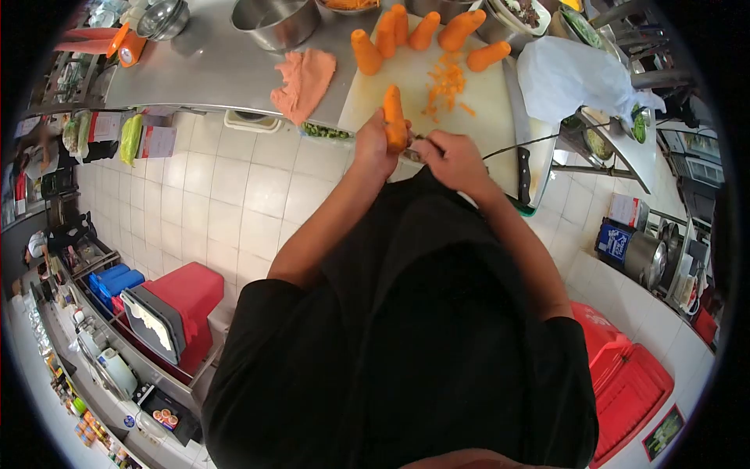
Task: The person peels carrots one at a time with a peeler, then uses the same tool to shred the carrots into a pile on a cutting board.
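Note:
My left hand [375,148] is wrapped round a peeled carrot [393,113] at the near edge of the cutting board [488,144], its narrower end pointing away from me. Close beside the carrot's thick end, my right hand [455,162] is closed on a small tool, mostly hidden by the fingers; I cannot tell its kind. On the board lie orange peelings [447,82] in a loose heap. Several more carrots [366,53] stand or lean along the board's far side. A large black-handled knife [523,168] lies along the right side of the board.
A pinkish-orange cloth [306,82] lies on the steel counter [211,74] left of the board, with a steel pot [275,22] behind it. A white plastic bag [574,82] sits at the right. Below, a red bin [187,305] stands behind me at left, another red container [625,383] at right.

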Motion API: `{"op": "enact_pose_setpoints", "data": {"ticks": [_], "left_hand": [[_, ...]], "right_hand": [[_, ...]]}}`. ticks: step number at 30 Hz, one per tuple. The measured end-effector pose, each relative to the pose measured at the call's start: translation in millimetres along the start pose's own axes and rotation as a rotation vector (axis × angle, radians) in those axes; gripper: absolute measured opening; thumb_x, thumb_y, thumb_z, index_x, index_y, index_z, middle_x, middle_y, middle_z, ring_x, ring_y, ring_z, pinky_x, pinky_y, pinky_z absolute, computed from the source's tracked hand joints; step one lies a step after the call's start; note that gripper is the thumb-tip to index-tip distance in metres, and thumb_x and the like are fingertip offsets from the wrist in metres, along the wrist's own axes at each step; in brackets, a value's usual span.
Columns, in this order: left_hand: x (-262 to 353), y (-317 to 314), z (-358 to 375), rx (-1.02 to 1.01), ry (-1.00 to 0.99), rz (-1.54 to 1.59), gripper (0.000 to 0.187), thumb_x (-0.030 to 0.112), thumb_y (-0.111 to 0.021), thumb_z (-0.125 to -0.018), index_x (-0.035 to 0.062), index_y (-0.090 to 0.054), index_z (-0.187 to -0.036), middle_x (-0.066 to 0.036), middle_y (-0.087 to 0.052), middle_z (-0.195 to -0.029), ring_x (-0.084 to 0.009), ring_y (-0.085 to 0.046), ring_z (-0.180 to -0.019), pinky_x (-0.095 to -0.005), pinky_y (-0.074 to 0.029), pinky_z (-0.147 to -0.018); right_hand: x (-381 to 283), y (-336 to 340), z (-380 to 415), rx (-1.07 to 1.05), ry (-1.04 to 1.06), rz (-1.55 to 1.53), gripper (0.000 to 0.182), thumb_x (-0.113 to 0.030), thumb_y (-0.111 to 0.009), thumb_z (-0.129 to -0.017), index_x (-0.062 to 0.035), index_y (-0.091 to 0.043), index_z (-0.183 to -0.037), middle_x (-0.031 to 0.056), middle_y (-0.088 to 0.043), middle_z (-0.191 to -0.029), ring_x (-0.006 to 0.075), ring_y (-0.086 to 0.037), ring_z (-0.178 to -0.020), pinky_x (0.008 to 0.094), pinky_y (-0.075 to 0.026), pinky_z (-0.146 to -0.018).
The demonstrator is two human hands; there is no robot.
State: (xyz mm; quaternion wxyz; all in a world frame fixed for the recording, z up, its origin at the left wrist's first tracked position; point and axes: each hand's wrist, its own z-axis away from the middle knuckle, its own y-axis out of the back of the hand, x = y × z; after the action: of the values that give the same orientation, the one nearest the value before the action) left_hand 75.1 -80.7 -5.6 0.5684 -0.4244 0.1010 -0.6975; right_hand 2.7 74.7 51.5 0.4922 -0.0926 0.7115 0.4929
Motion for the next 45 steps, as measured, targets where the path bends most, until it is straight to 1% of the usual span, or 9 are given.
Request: {"op": "enact_pose_setpoints", "data": {"ticks": [3,6,11,15,24,30,33,37,45], "left_hand": [[0,-4,6,-0.027,-0.02,0.037,0.037,0.034,-0.031,-0.107,0.0045,-0.048,-0.121,-0.015,-0.062,-0.088,-0.0256,-0.06,-0.073,-0.0394,-0.049,-0.063],[3,1,8,-0.029,0.017,-0.063,0.043,0.039,-0.03,-0.107,0.0033,-0.05,-0.12,-0.015,-0.062,-0.093,-0.0265,-0.06,-0.079,-0.0392,-0.049,-0.073],[4,8,23,-0.139,0.077,-0.152,0.04,0.037,-0.031,-0.107,0.004,-0.051,-0.118,-0.014,-0.063,-0.089,-0.0243,-0.06,-0.074,-0.0375,-0.049,-0.068],[9,10,15,-0.086,0.088,-0.152,0.039,0.036,-0.031,-0.107,0.0044,-0.05,-0.119,-0.014,-0.063,-0.089,-0.0239,-0.06,-0.071,-0.0371,-0.05,-0.065],[3,-8,14,-0.111,0.074,-0.296,0.04,0.038,-0.034,-0.106,0.0052,-0.051,-0.123,-0.012,-0.062,-0.087,-0.0222,-0.059,-0.071,-0.0354,-0.048,-0.063],[1,-6,26,-0.264,0.092,-0.339,0.042,0.035,-0.031,-0.107,0.0044,-0.051,-0.128,-0.012,-0.061,-0.083,-0.0202,-0.058,-0.065,-0.0336,-0.048,-0.058],[4,-6,25,-0.193,0.094,-0.349,0.04,0.037,-0.033,-0.107,0.0047,-0.052,-0.12,-0.011,-0.061,-0.085,-0.021,-0.058,-0.069,-0.0332,-0.047,-0.062],[5,-4,20,-0.188,0.117,-0.308,0.041,0.037,-0.032,-0.107,0.0045,-0.052,-0.121,-0.011,-0.061,-0.085,-0.0205,-0.058,-0.069,-0.0328,-0.047,-0.063],[9,6,32,-0.184,0.041,-0.415,0.047,0.037,-0.029,-0.107,0.0056,-0.049,-0.136,-0.01,-0.059,-0.089,-0.0182,-0.057,-0.07,-0.0307,-0.048,-0.06]], "right_hand": [[-6,3,-10,-0.086,0.041,0.053,0.042,-0.04,-0.065,-0.091,-0.0013,-0.061,-0.075,0.0208,-0.059,-0.064,0.0418,-0.059,-0.06,0.0465,-0.045,-0.055],[8,3,-22,-0.106,0.012,0.076,0.041,-0.039,-0.065,-0.092,-0.0013,-0.063,-0.078,0.0204,-0.061,-0.066,0.0409,-0.06,-0.062,0.0465,-0.047,-0.056],[72,3,-57,-0.02,-0.116,0.166,0.043,-0.042,-0.062,-0.093,-0.0008,-0.064,-0.082,0.0204,-0.063,-0.072,0.0382,-0.063,-0.067,0.0441,-0.048,-0.06],[71,19,-59,-0.022,-0.287,0.122,0.045,-0.044,-0.06,-0.094,-0.001,-0.064,-0.082,0.0203,-0.064,-0.073,0.0387,-0.064,-0.068,0.0444,-0.049,-0.062],[26,7,-30,-0.042,-0.143,0.116,0.046,-0.044,-0.058,-0.095,-0.0005,-0.063,-0.078,0.0218,-0.063,-0.073,0.0401,-0.063,-0.07,0.0472,-0.048,-0.062],[82,21,-36,0.057,-0.366,0.183,0.048,-0.044,-0.058,-0.094,-0.0004,-0.061,-0.075,0.0227,-0.062,-0.07,0.0432,-0.062,-0.07,0.0487,-0.048,-0.062],[70,22,-28,0.075,-0.343,0.112,0.048,-0.044,-0.059,-0.094,-0.0002,-0.061,-0.074,0.0232,-0.061,-0.069,0.0442,-0.062,-0.068,0.0495,-0.047,-0.062],[35,-6,-15,0.037,-0.133,0.01,0.047,-0.043,-0.06,-0.093,-0.0002,-0.061,-0.076,0.0233,-0.061,-0.068,0.0439,-0.063,-0.068,0.0501,-0.048,-0.062],[82,13,-37,0.051,-0.384,0.089,0.049,-0.046,-0.056,-0.095,0.0003,-0.064,-0.08,0.0236,-0.064,-0.074,0.0436,-0.063,-0.07,0.049,-0.048,-0.063]]}}
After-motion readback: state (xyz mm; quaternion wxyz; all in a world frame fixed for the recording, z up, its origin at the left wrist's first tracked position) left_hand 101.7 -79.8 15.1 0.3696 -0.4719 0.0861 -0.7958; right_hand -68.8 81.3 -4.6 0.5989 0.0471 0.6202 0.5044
